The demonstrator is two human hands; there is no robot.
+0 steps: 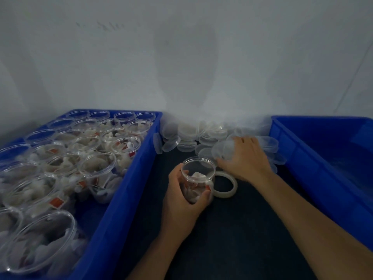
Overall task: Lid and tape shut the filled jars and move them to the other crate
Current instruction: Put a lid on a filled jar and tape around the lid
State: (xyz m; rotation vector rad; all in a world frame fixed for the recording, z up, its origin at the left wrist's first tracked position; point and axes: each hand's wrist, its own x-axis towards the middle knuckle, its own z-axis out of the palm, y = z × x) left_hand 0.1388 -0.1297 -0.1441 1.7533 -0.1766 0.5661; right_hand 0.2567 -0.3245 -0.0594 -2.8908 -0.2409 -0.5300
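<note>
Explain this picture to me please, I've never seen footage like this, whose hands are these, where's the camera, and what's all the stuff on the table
There is no machine here. One camera, worn on a person's head, looks forward and down, so the two arms reaching in from the bottom edge are that person's own.

The left hand has its grip around an open clear jar holding pale contents, standing on the dark tabletop. The right hand reaches into a pile of clear lids by the wall, and appears to be picking one up. A tape roll lies flat just right of the jar.

The blue crate on the left is packed with filled, unlidded jars. The blue crate on the right shows no jars in the part visible.
</note>
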